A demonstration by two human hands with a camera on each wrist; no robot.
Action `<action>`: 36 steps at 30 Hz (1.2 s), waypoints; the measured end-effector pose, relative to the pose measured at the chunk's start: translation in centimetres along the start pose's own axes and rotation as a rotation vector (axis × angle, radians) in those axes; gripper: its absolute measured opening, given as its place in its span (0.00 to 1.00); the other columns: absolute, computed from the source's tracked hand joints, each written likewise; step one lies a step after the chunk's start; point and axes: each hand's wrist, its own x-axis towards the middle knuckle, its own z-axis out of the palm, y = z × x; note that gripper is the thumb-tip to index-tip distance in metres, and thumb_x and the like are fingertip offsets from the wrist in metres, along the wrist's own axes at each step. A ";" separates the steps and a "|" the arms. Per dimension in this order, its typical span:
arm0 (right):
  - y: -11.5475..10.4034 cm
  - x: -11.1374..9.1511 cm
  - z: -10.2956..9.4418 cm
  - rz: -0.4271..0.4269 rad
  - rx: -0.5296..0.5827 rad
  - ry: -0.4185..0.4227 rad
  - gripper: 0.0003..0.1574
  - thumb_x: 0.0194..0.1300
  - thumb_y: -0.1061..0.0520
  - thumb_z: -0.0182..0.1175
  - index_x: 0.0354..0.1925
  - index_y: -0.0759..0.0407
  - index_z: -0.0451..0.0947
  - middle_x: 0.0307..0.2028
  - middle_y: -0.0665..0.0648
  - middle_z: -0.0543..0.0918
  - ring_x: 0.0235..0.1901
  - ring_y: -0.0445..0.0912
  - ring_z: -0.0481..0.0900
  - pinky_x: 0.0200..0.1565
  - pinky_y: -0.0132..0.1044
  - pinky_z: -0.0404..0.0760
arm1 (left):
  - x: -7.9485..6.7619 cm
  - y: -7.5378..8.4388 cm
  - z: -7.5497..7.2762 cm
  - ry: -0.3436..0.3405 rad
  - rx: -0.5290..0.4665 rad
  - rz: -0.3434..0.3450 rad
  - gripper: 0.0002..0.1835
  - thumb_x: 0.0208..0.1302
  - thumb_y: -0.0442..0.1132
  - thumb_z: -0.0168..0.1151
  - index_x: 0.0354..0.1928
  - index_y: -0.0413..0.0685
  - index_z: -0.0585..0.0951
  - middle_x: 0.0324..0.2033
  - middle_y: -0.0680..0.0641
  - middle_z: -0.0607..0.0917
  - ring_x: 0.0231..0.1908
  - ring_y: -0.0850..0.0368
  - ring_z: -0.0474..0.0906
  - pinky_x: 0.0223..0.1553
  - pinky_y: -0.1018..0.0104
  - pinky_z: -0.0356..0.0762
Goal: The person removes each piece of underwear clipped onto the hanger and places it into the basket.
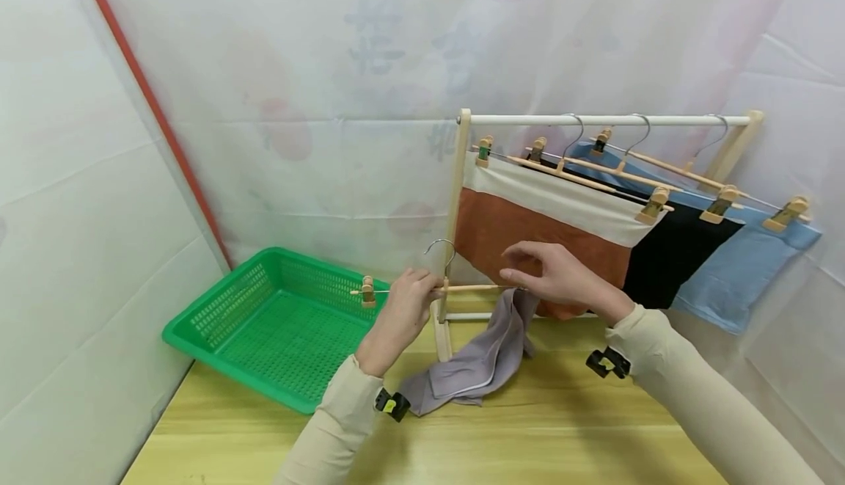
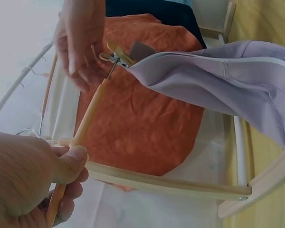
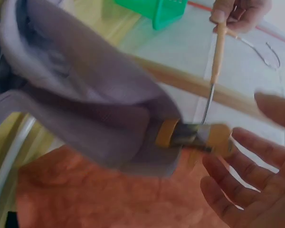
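My left hand [image 1: 411, 303] grips a wooden clip hanger [image 1: 472, 288] near its middle, below the metal hook [image 1: 440, 243]. A greyish-purple garment [image 1: 472, 367] hangs by one end from the hanger's right clip [image 3: 194, 135], its lower part draping down to the wooden tabletop. My right hand [image 1: 557, 274] is beside that clip, with fingers apart and nothing held; in the right wrist view the fingertips are right at the clip's end. The left clip [image 1: 367, 292] of the hanger carries no cloth.
A green plastic basket [image 1: 224, 356] stands at the left. On the right, a wooden rack with a white rail [image 1: 515, 120] holds three hangers bearing a white-and-rust cloth item [image 1: 541, 213], a black one [image 1: 693, 250] and a light blue one [image 1: 733, 272].
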 end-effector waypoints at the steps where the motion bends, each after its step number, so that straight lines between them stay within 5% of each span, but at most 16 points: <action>1: 0.3 -0.3 0.0 0.010 -0.006 -0.005 0.27 0.69 0.40 0.64 0.61 0.50 0.79 0.55 0.55 0.85 0.54 0.49 0.84 0.55 0.53 0.82 | 0.0 0.0 0.0 -0.003 0.000 0.003 0.07 0.70 0.35 0.62 0.41 0.43 0.88 0.36 0.46 0.90 0.38 0.50 0.82 0.43 0.60 0.83; 6: 1.8 -1.6 -0.2 0.037 -0.015 -0.034 0.30 0.64 0.39 0.69 0.60 0.50 0.79 0.55 0.55 0.85 0.50 0.47 0.84 0.52 0.50 0.84 | 0.3 -0.1 0.1 0.000 0.012 0.018 0.07 0.70 0.34 0.62 0.41 0.44 0.88 0.37 0.46 0.90 0.37 0.50 0.82 0.42 0.60 0.83; 14: 3.6 -2.7 0.3 0.040 0.041 0.023 0.16 0.64 0.44 0.71 0.48 0.44 0.84 0.40 0.46 0.87 0.36 0.37 0.83 0.39 0.33 0.83 | 0.4 -0.2 0.5 0.006 0.013 0.027 0.07 0.70 0.32 0.62 0.41 0.42 0.89 0.36 0.45 0.91 0.35 0.49 0.82 0.42 0.60 0.83; 26: 4.9 -3.4 2.1 -0.202 0.036 0.133 0.13 0.66 0.59 0.68 0.49 0.56 0.81 0.35 0.45 0.84 0.27 0.35 0.80 0.29 0.30 0.80 | 0.1 -0.5 1.0 0.023 0.068 0.063 0.07 0.68 0.33 0.64 0.40 0.44 0.91 0.34 0.48 0.91 0.33 0.52 0.82 0.40 0.61 0.84; 36: 5.0 -3.6 3.0 -0.269 -0.018 0.190 0.11 0.66 0.62 0.68 0.45 0.52 0.80 0.32 0.44 0.82 0.24 0.31 0.74 0.25 0.26 0.74 | -0.1 -0.6 1.3 0.031 0.078 0.073 0.07 0.68 0.34 0.64 0.37 0.45 0.91 0.29 0.49 0.89 0.30 0.53 0.81 0.35 0.63 0.81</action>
